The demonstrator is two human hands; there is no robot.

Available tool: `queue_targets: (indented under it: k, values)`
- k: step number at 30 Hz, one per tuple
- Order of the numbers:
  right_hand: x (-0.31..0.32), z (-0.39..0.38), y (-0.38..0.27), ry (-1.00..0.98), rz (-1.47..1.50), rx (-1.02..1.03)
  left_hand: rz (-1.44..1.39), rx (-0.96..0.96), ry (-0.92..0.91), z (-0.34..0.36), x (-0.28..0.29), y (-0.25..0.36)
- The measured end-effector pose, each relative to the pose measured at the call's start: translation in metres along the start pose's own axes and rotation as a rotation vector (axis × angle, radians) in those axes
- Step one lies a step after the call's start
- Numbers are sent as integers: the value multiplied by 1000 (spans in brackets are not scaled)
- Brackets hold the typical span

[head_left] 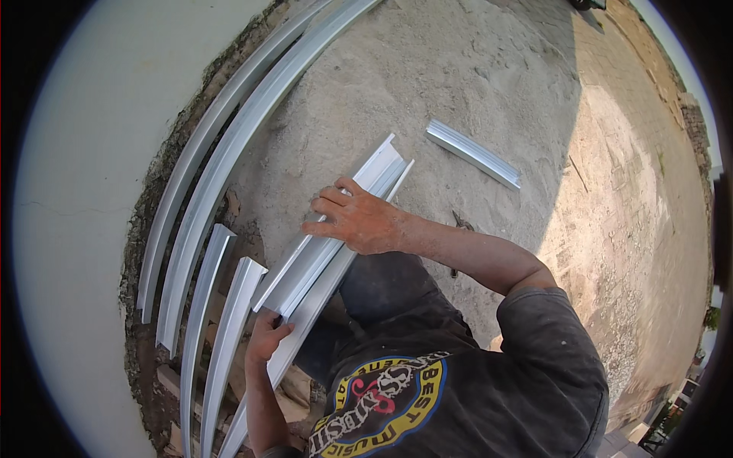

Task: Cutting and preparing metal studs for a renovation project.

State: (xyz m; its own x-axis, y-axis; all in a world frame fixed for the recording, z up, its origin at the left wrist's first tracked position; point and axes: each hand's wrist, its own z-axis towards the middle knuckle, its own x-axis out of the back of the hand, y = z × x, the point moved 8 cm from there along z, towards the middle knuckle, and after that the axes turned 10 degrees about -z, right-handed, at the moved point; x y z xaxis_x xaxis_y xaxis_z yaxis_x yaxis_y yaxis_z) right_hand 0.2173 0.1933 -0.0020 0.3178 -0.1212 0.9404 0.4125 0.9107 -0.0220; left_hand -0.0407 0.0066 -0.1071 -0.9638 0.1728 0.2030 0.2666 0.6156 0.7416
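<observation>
- Diagonally across the front of the body, the upper channel [294, 271], an open metal profile, has its long axis running from near left to far right, with its hollow side facing up.
- Its near end meets the left hand [266, 338]: the thumb lies against the end and the fingers tuck in beneath, pinching it, though the fingertips are hidden.
- Farther up, the right hand [365, 221] crosses over the profile from the right, its fingers a little apart and hooked over the left edge, clasping it; its thumb is not clear to see.
- So both hands are on the same piece, the right one nearer its far end and its forearm lying well across that axis.
- Just below and to the right, the lower channel [305, 320] runs nearly parallel; whether the two touch along their length I cannot tell.
- Beyond the right forearm, the short channel [473, 155] lies on the sand [427, 69], apart from both hands, nearer the right one and slanting the other way.
</observation>
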Motion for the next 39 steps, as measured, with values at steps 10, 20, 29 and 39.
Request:
queue_targets:
  k: [10,20,29,39]
  values:
    - [-5,-2,8,-70,5,18,-66,-5,-8,1,-3,5]
    - [-14,-2,5,-117,77,26,-49,-36,44,-1,-5,16]
    - [-9,1,9,-244,201,41,-33,-7,93,4,2,-2]
    - [-23,11,8,-486,232,53,-68,-18,99,5,6,-5]
